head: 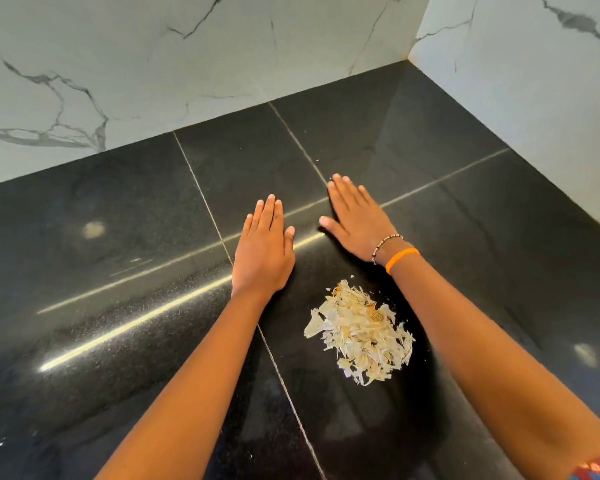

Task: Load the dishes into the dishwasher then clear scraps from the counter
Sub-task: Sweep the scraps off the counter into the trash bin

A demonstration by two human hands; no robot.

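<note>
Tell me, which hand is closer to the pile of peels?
Right, narrowly. The right hand lies flat just beyond the pile of peels; the left hand lies flat beyond it and off to its left.

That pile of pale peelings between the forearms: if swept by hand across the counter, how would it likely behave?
The scraps look thin, dry and flaky, so probably very light and apt to scatter rather than move together. The black counter looks polished, so they should slide easily. Crumbs already lie apart from the pile, so small bits may be left behind.
</note>
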